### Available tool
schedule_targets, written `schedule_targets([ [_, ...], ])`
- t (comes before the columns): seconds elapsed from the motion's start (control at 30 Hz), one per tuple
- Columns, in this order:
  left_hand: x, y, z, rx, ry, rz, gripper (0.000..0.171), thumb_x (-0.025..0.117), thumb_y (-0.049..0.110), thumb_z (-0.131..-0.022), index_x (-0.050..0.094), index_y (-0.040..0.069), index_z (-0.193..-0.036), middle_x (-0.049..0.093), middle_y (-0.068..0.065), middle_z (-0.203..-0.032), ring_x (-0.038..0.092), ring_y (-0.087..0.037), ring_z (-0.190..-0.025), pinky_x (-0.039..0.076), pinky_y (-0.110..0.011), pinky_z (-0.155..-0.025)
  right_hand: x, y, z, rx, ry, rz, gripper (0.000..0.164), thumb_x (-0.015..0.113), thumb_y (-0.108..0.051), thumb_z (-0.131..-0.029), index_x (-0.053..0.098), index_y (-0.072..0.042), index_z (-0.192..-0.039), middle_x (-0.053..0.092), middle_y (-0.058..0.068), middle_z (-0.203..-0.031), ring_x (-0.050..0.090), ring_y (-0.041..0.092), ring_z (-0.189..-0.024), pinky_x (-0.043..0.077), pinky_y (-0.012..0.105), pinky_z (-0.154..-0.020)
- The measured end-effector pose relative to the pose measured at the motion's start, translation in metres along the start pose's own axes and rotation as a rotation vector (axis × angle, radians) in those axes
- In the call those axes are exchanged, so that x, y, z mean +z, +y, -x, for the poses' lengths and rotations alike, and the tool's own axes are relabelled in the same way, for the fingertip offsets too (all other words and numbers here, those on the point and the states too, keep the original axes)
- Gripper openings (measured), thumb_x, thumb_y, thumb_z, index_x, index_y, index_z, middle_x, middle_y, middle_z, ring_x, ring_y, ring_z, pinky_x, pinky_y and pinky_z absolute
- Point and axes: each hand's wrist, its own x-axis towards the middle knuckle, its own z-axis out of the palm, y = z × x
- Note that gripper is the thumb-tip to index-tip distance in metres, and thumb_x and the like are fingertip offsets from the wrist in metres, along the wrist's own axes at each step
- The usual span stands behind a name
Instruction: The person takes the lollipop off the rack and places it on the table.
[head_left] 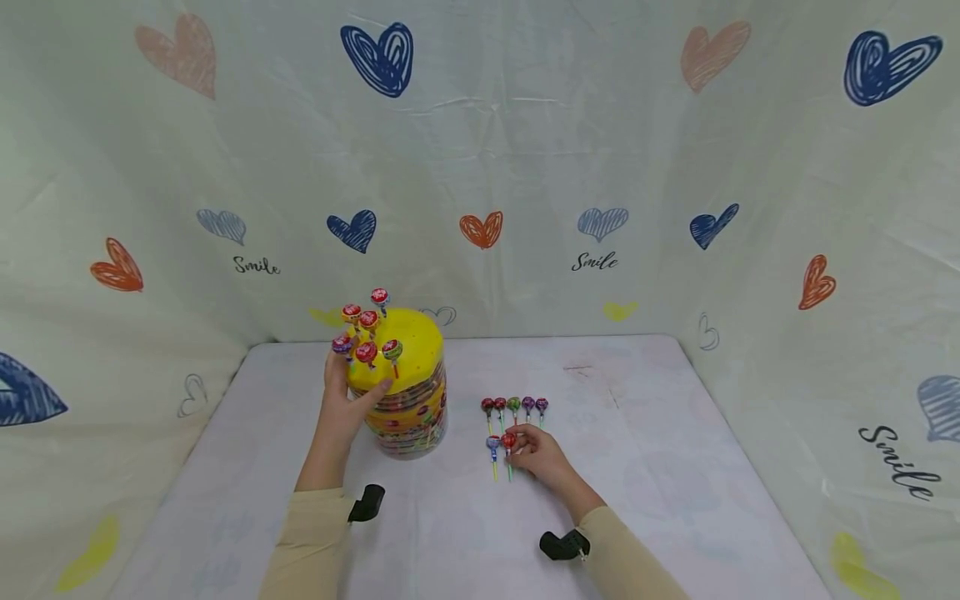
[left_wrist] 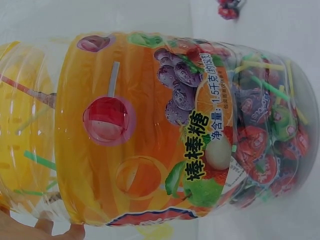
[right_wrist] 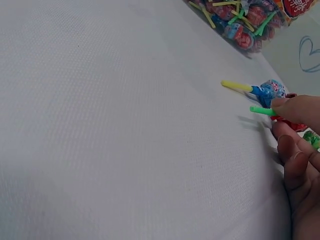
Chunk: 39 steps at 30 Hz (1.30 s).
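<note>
A clear plastic lollipop jar with a yellow lid stands at the left of the table; its fruit label and wrapped lollipops inside show in the left wrist view. My left hand holds the jar near the lid, thumb at the front. Several lollipops stick up out of the lid. On the right, my right hand pinches a red lollipop by its green stick, thumb against fingers. Right beside it lies a blue lollipop with a yellow stick.
A row of several lollipops lies just behind the right hand, heads toward the back. The white table meets a heart-printed curtain at its back and sides. Black wrist devices sit by both sleeves.
</note>
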Motion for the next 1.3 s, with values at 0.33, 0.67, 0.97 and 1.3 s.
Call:
schedule_targets([
  [0.33, 0.000, 0.000, 0.000, 0.030, -0.003, 0.023, 0.088, 0.072, 0.018, -0.090, 0.015, 0.025, -0.157, 0.009, -0.007, -0.157, 0.004, -0.028, -0.147, 0.002, -0.063, -0.114, 0.002, 0.003, -0.001, -0.047, 0.005, 0.051, 0.047, 0.078, -0.003, -0.079, 0.061, -0.001, -0.124, 0.062, 0.006, -0.087, 0.047, 0.011, -0.062, 0.038, 0.021, -0.051],
  [0.67, 0.000, 0.000, 0.001, 0.012, -0.009, 0.028, 0.088, 0.072, 0.020, -0.090, 0.015, 0.027, -0.157, 0.010, -0.004, -0.157, 0.003, -0.025, -0.147, 0.001, -0.062, -0.114, 0.004, 0.003, 0.000, -0.077, 0.008, 0.079, 0.047, 0.078, -0.002, -0.079, 0.060, -0.001, -0.122, 0.058, 0.003, -0.081, 0.048, 0.013, -0.063, 0.041, 0.021, -0.053],
  [0.97, 0.000, 0.002, 0.002, 0.040, -0.018, 0.041, 0.086, 0.070, 0.019, -0.092, 0.014, 0.027, -0.157, 0.010, -0.004, -0.157, 0.003, -0.024, -0.147, -0.001, -0.061, -0.114, 0.006, 0.002, 0.003, -0.089, 0.023, 0.060, 0.050, 0.079, -0.001, -0.079, 0.059, 0.000, -0.124, 0.058, 0.006, -0.081, 0.047, 0.014, -0.062, 0.040, 0.022, -0.052],
  [1.3, 0.000, -0.001, 0.000, 0.008, -0.010, 0.028, 0.088, 0.071, 0.021, -0.091, 0.014, 0.028, -0.157, 0.007, -0.004, -0.158, 0.001, -0.026, -0.148, 0.000, -0.063, -0.113, -0.002, -0.019, 0.004, -0.091, 0.043, -0.021, 0.051, 0.074, 0.006, -0.080, 0.056, 0.004, -0.128, 0.062, 0.014, -0.090, 0.053, 0.013, -0.065, 0.043, 0.023, -0.052],
])
